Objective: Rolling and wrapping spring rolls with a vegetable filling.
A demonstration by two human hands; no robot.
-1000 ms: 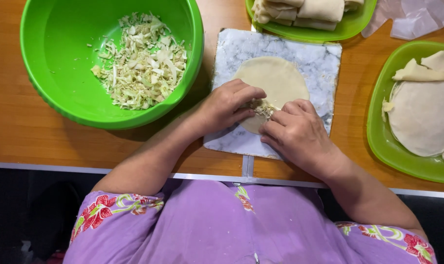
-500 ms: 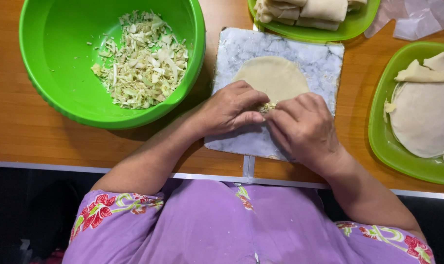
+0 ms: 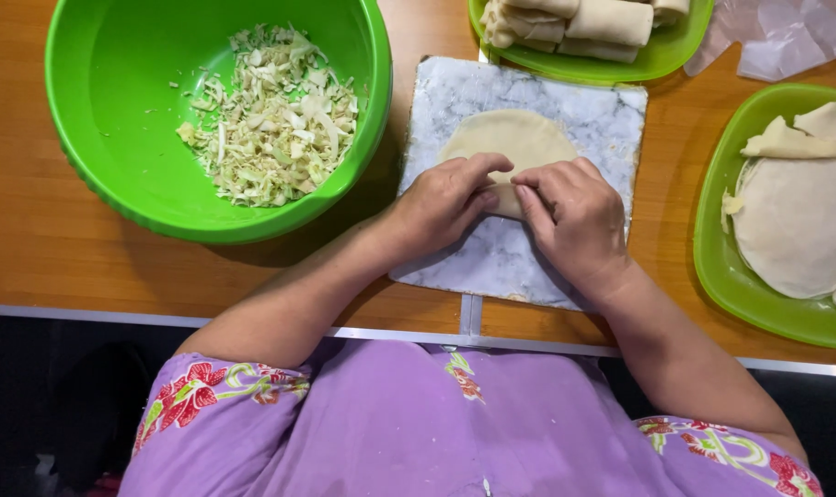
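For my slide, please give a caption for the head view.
Both hands, left and right, fold a wrapper on a marble board, beside a bowl of cabbage.

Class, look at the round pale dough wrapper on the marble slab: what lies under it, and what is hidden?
Under the round pale dough wrapper lies the white-grey marble slab. The left hand and right hand cover its near edge, so any filling there is hidden.
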